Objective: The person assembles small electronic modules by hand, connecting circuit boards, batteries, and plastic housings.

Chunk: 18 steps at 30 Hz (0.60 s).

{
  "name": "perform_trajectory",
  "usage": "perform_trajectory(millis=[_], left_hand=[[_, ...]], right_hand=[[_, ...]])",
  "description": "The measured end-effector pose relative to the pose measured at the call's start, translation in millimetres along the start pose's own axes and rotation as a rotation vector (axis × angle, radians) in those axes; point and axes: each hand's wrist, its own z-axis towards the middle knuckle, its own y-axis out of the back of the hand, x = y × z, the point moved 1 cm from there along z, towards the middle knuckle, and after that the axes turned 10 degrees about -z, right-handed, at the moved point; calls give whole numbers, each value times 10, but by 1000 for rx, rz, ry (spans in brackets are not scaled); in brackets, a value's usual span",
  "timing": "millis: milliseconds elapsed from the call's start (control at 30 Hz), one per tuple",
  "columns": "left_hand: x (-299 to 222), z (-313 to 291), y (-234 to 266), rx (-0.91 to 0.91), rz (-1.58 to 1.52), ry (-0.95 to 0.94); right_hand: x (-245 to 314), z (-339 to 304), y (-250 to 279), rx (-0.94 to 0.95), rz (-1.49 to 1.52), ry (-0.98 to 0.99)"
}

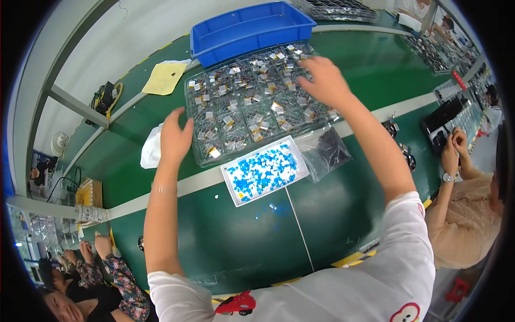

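Plastic tray (205, 160) of little parts (277, 108) on the green tabletop (370, 75).
The left hand (175, 139) is open and empty by its left side; the right hand (325, 81), open and empty too, is at its right.

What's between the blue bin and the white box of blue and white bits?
A clear plastic tray filled with small parts lies between the blue bin and the white box, as the head view shows.

Bright indoor light, faint reflections on the green tabletop (225, 241), bowed black-rimmed edges
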Motion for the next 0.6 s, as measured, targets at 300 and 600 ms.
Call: perform_trajectory(millis=[300, 600], left_hand=[[456, 617, -522, 176, 178, 525], [338, 856, -226, 140, -78, 554]], right_hand=[[-888, 640, -811, 534, -261, -676], [-1245, 793, -544, 286, -206, -675]])
